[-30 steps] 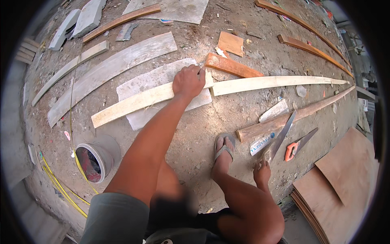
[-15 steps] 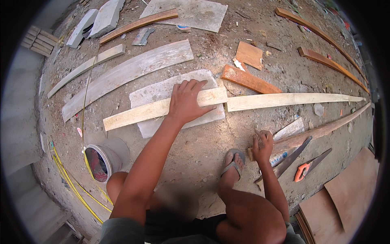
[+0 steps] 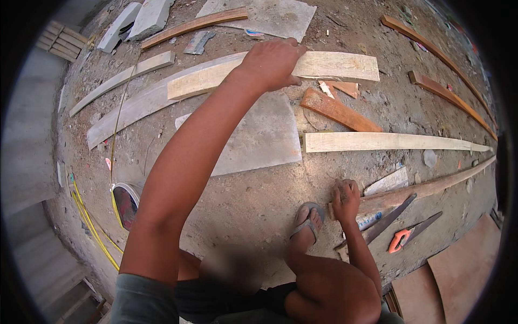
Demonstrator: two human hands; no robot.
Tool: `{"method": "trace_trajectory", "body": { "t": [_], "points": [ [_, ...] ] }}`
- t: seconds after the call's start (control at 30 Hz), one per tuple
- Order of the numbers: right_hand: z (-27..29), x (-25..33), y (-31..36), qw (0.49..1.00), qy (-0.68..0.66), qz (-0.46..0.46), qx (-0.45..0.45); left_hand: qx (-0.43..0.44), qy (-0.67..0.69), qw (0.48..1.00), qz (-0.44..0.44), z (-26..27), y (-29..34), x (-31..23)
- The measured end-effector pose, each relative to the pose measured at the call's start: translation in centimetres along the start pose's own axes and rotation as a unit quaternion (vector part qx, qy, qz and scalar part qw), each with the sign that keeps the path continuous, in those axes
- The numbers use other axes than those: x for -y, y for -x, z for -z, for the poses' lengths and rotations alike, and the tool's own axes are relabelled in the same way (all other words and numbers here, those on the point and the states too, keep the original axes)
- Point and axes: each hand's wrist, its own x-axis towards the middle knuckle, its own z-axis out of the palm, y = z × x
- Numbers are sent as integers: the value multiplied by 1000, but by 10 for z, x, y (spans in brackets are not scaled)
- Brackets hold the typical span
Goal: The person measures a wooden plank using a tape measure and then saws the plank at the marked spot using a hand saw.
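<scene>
Board (image 3: 337, 66) clamped in left hand (image 3: 272, 65), arm (image 3: 186, 148) outstretched; right hand (image 3: 346, 202) held low by timber (image 3: 434, 184), fingers half-curled, apart.

Grey sleeve (image 3: 144, 300), black shorts (image 3: 216, 303)

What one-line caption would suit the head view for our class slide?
Left hand grasping a pale plank, right hand beside a brown beam, orange-handled saw on the ground.

Short pale wooden plank (image 3: 337, 66), square-cut right end, clasped near middle by left hand (image 3: 272, 63); ends jutting both sides, well forward of right hand (image 3: 346, 201).
</scene>
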Motion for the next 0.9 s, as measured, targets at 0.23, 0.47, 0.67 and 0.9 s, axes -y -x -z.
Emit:
{"method": "trace_trajectory", "body": {
  "t": [0.23,0.47,0.67,0.9],
  "points": [
    [26,-14,-20,999,26,18,-25,-104,77,991,-32,-45,4,-54],
    [51,9,-135,969,206,132,16,42,26,996,69,-70,164,72],
    [67,-14,-170,936,291,144,139,-46,17,968,246,-47,286,180],
    [110,41,-183,950,260,163,61,-170,-167,854,463,-35,429,258]
  ]
}}
